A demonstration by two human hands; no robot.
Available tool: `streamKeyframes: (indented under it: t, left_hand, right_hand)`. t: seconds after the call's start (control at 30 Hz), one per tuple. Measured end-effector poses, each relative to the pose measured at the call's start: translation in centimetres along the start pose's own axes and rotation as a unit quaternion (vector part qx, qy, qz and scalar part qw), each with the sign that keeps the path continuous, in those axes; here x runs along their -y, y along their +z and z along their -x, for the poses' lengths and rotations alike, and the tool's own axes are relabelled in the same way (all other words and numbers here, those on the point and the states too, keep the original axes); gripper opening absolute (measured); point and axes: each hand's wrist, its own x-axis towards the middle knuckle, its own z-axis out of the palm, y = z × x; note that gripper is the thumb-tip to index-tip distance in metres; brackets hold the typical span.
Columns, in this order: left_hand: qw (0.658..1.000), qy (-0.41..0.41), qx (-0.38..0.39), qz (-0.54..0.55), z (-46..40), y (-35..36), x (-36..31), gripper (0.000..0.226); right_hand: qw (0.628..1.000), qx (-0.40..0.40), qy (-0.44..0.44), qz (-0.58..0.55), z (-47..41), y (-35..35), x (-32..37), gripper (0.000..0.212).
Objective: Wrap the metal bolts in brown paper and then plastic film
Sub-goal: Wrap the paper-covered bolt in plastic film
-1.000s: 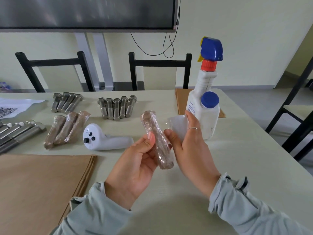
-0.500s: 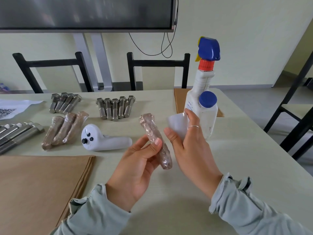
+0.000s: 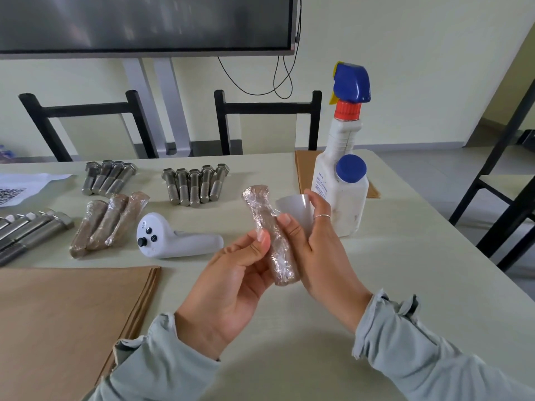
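A bolt wrapped in brown paper and shiny plastic film (image 3: 269, 227) is held tilted above the table between both hands. My left hand (image 3: 231, 285) pinches its lower half from the left. My right hand (image 3: 315, 250) presses it from the right, thumb on the film. Three finished wrapped bolts (image 3: 108, 222) lie side by side at mid left. Bare metal bolts lie in groups at the back (image 3: 195, 185), at the back left (image 3: 108, 178) and at the left edge (image 3: 29, 230). A stack of brown paper sheets (image 3: 66, 316) lies at the front left.
A white handheld controller (image 3: 173, 240) lies beside the wrapped bolts. A white spray bottle with a blue trigger (image 3: 344, 134), a blue-capped jar (image 3: 350, 195) and a clear plastic cup (image 3: 295, 209) stand behind my right hand. More brown paper (image 3: 304, 169) lies behind them. Black chairs (image 3: 266, 120) line the far edge.
My left thumb has slid up along the wrapped bolt, and the bolt has turned slightly more upright between the hands. The view shifted a little.
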Motion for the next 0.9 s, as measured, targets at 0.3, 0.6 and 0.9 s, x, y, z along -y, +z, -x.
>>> streamKeyframes:
  t: [0.3,0.6,0.9]
  left_hand:
    - [0.998,-0.064,0.016,0.012,0.1,-0.1,0.2,0.023]
    - [0.998,-0.018,-0.055,-0.022,-0.2,-0.1,0.6,0.017]
    - [1.000,-0.025,-0.005,-0.017,-0.1,-0.4,0.2,0.025]
  right_hand:
    - [0.998,-0.008,0.036,-0.053,0.1,-1.2,-0.4,0.030]
    - [1.000,-0.004,0.023,0.002,0.1,-1.2,-0.2,0.073]
    - [0.990,-0.027,-0.036,0.133,0.4,-0.8,0.0,0.081]
